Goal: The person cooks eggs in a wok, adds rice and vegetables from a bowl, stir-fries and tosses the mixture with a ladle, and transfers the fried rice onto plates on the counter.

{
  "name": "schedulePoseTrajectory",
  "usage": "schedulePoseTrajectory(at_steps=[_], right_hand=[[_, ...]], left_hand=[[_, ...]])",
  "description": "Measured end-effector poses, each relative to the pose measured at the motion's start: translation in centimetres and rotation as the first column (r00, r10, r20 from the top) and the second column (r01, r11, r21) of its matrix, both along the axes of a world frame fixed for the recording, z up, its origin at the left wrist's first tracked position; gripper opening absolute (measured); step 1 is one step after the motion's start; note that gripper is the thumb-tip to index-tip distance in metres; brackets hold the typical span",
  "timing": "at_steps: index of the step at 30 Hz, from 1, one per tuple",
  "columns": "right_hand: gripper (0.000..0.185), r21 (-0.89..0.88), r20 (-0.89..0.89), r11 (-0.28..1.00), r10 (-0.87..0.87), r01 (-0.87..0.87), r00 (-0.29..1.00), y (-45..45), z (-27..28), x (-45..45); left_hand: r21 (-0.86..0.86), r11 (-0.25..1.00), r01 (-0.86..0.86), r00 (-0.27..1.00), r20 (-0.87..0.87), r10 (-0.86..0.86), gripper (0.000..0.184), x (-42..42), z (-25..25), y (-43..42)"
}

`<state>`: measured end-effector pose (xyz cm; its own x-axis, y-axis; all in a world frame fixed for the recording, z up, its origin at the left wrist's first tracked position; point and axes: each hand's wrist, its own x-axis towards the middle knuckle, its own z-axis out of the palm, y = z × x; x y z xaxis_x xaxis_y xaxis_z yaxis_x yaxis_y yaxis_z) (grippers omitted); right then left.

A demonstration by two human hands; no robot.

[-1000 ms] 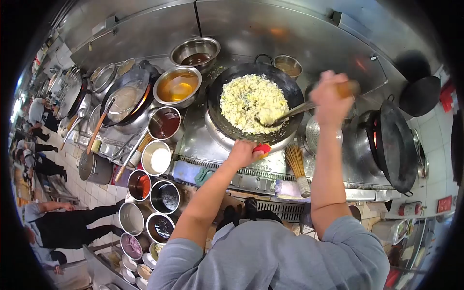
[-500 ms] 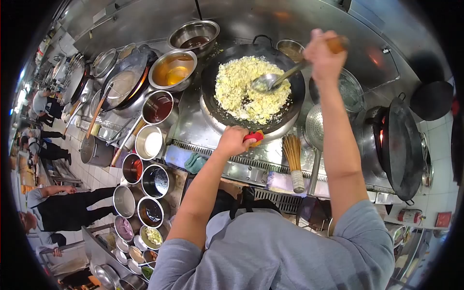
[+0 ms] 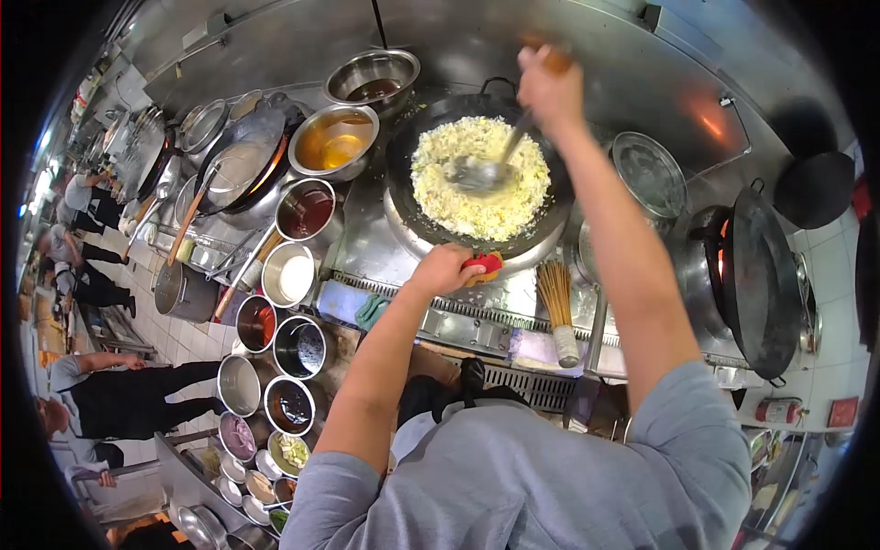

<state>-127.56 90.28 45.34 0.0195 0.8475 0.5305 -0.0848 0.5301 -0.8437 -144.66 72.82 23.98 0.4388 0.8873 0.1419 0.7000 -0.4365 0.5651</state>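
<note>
A large black wok (image 3: pixel 400 188) sits on the stove, with a broad heap of pale yellow fried rice (image 3: pixel 458 202) in it. My left hand (image 3: pixel 447 271) is closed at the wok's near edge, around a red and yellow cloth (image 3: pixel 486 266). My right hand (image 3: pixel 553 92) is raised over the far right side of the wok, gripping the wooden handle end of a metal ladle (image 3: pixel 515 137). The ladle's bowl, smeared by motion, lies on the rice near its middle. Part of the wok's right rim is hidden behind my right arm.
Left of the wok are a bowl of yellow oil (image 3: pixel 334 145), a steel bowl (image 3: pixel 373 82) and several sauce pots (image 3: pixel 305 209). A bamboo brush (image 3: pixel 555 298) lies in front. Another wok (image 3: pixel 763 280) is tilted at right. Several people (image 3: pixel 124 394) stand at far left.
My right hand has swung left with the ladle, whose bowl has shifted left and slightly down across the rice. My left hand keeps its grip at the wok's edge.
</note>
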Motion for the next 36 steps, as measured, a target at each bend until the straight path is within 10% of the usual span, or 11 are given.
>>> schedulePoseTrajectory(at_steps=[4, 16, 20, 22, 24, 28, 32, 36], right_hand=[[0.03, 0.104, -0.318, 0.991, -0.053, 0.09, 0.946, 1.1, 2.5, 4.3], [0.029, -0.068, -0.17, 0.997, 0.032, -0.044, 0.985, -2.8, 0.3, -3.9], [0.027, -0.107, -0.094, 0.968, -0.238, 0.227, 0.967, -12.1, 6.8, -1.7], [0.03, 0.084, 0.031, 0.9, -0.431, 0.428, 0.902, -13.1, 0.7, -2.1], [0.032, 0.148, 0.004, 0.952, -0.27, 0.267, 0.963, -10.3, -5.0, -0.5], [0.035, 0.054, -0.244, 0.972, -0.209, 0.228, 0.947, -19.3, 2.5, -4.1], [0.034, 0.27, 0.159, 0.907, -0.374, 0.324, 0.914, -15.4, -6.9, -3.4], [0.033, 0.158, 0.006, 0.965, -0.212, 0.209, 0.977, -15.5, -0.9, -3.2]], left_hand=[[0.026, 0.999, -0.019, 0.999, -0.03, 0.02, 0.041, 0.4, 0.0, -0.4], [0.081, 0.996, -0.021, 1.0, -0.012, 0.022, 0.042, 0.1, -0.7, -0.4], [0.104, 0.995, -0.008, 1.0, 0.017, 0.006, 0.045, 0.0, -1.5, -0.1], [0.115, 0.993, 0.01, 1.0, 0.027, -0.014, 0.047, -0.3, -1.7, 0.0], [0.091, 0.996, 0.021, 0.999, 0.048, -0.026, 0.047, -0.1, -2.0, 0.2], [0.155, 0.988, -0.004, 0.997, 0.076, -0.008, 0.047, -0.3, -1.6, -0.1], [0.171, 0.985, -0.02, 0.997, 0.072, 0.008, 0.047, 0.0, -2.1, -0.1], [0.18, 0.983, -0.033, 0.994, 0.106, 0.014, 0.045, -0.2, -2.5, 0.1]])
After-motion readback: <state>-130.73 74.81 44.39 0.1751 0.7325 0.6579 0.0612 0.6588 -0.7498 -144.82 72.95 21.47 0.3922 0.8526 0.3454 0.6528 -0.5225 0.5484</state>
